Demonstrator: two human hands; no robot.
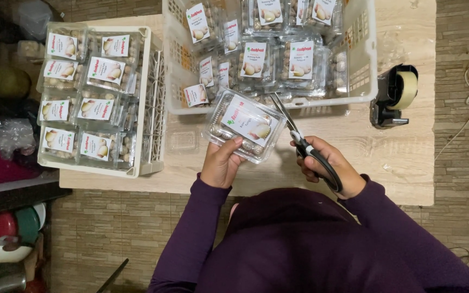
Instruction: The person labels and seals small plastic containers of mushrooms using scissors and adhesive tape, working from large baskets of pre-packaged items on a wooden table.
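Far edge: we see a white crate (pixel 360 65) packed with labelled clear boxes filling the far middle of the table (pixel 408 157); no way through there.
Left side: a second white crate (pixel 150 103), also full, blocks the left end out to the table's edge.
Gap between crates: only a narrow strip, with a small empty clear tray (pixel 183 140) lying in it.
Centre: our left hand (pixel 221 163) holds a clear box (pixel 244 126), and the scissors (pixel 305 144) in our right hand (pixel 327 163) angle up beside it, closing the middle.
Right side: bare tabletop runs near and right; a tape dispenser (pixel 394 95) stands at its far right corner.
Near edge: an open strip of wood lies on either side of our wrists.
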